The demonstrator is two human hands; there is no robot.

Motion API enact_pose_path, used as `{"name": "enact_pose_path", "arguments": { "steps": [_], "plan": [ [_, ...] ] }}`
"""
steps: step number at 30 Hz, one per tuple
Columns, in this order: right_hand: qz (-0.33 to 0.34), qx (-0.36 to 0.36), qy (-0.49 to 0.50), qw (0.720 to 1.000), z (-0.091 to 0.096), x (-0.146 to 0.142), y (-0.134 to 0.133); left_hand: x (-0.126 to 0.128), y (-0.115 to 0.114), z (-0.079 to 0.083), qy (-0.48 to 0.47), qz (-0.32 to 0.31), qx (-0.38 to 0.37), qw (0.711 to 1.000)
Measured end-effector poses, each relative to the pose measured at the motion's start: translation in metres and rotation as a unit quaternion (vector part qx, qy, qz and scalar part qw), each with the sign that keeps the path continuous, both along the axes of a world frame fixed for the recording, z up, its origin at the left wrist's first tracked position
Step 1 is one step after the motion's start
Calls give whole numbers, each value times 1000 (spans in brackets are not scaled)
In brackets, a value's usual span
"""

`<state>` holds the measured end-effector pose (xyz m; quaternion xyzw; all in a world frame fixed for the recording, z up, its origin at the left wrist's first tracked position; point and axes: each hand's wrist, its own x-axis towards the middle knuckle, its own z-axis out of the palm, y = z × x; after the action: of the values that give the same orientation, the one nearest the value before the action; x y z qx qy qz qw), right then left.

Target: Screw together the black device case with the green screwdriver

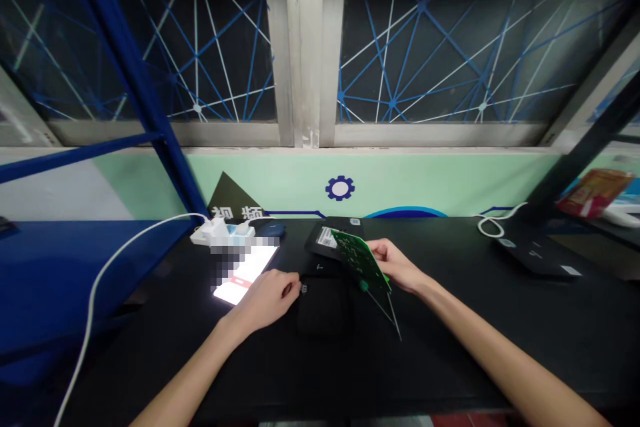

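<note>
A green circuit board point(361, 260) is tilted on edge above the desk, gripped at its right side by my right hand point(395, 266). Two thin dark leads hang from its lower end. My left hand point(273, 294) has its fingers curled in, with the tips at the upper left corner of a black square casing point(325, 307). That casing lies flat on the desk, below and left of the board. Behind the board is a black device point(320, 238) with a white label, partly hidden by it.
A lit phone point(247, 277) lies left, close to my left forearm. Behind it are a white power strip with a charger point(215, 232) and a dark mouse point(270, 228). Another black device point(537, 257) and a white cable point(493, 224) lie right. A blue frame point(175, 167) rises at left.
</note>
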<state>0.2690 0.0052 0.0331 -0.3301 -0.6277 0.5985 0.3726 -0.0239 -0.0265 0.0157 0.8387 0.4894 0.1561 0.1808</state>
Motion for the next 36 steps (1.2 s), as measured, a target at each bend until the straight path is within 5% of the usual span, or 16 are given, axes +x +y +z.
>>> {"name": "enact_pose_path", "arguments": {
  "steps": [7,17,36],
  "plan": [
    [-10,99,-85,991,2,-8,-8,-4,3,-3,8,-8,-18,1000],
    [-39,314,-257,913,-25,-27,-21,-2,7,-5,2,-14,-36,999],
    [-48,364,-378,850,-30,-30,-21,-3,4,-2,4,1,-32,999]
  ]
}}
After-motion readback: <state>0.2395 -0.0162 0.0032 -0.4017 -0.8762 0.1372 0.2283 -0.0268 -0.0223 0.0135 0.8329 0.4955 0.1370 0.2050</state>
